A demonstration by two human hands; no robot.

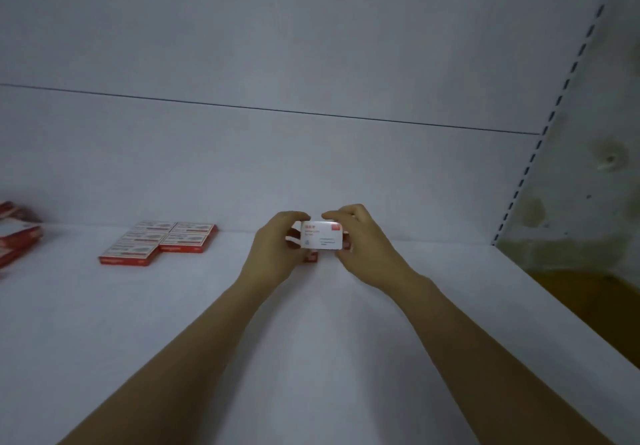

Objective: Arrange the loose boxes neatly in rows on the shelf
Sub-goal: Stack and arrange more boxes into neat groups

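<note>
White card with small red lettering makes up the face of the held box (320, 239), a small flat rectangle turned broadside toward the camera, with a red mark in its upper right corner and fine print too small to read. It is up off the shelf (311, 340), near the back edge and a little right of the middle, pinched between both hands. The left hand (273, 254) curls its fingers round the box's left end, and the right hand (363, 247) does the same at the right end, with a fingertip resting on the top edge. Just below the box, between the two hands, a red scrap of another box (311, 257) shows on the shelf, mostly hidden.

To the left, well apart from the hands, the laid boxes (159, 242) lie flat in two touching columns, with white tops and red sides; the left column reaches nearer the front. At the far left edge sits a loose heap of red boxes (17, 233), cut off by the frame. Behind everything stands a pale back panel (311, 64), with a slotted upright (554, 105) and a stained wall (595, 185) on the right.
</note>
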